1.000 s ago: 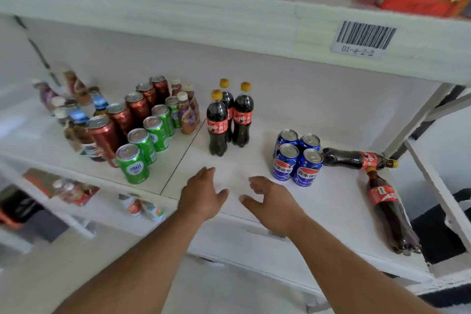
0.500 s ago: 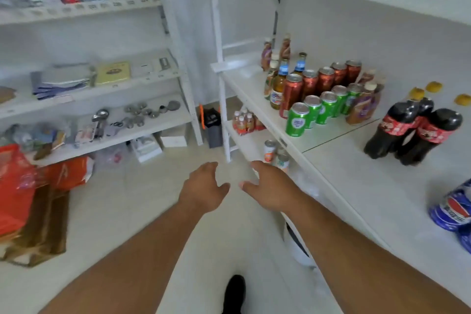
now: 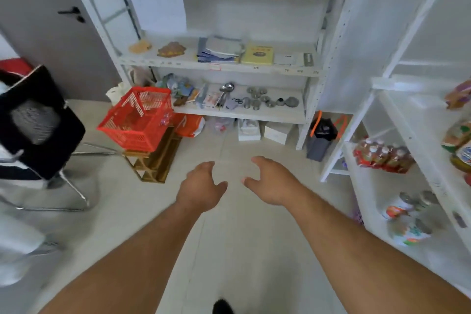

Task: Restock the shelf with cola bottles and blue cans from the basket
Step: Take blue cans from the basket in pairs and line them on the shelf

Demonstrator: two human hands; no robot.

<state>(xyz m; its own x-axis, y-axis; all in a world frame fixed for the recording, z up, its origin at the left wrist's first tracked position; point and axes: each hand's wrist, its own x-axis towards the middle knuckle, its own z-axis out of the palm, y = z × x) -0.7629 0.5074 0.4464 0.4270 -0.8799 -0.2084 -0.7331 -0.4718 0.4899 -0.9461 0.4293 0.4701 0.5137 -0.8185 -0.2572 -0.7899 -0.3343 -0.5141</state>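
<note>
A black chair (image 3: pixel 38 122) stands at the far left, and just right of it the red basket (image 3: pixel 139 118) sits on a wooden stand (image 3: pixel 155 158) on the floor, its contents too blurred to make out. Both hands hang over the floor: the left hand (image 3: pixel 201 186) and right hand (image 3: pixel 270 181) each have a loose, spread grip holding nothing. The white shelf (image 3: pixel 397 186) with drinks runs along the right edge.

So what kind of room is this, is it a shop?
Probably a small shop or its stockroom. White shelves carry numbered tags on their edges, packs of drinks sit on the right-hand shelf, and a red basket stands on a wooden stand by the wall.
</note>
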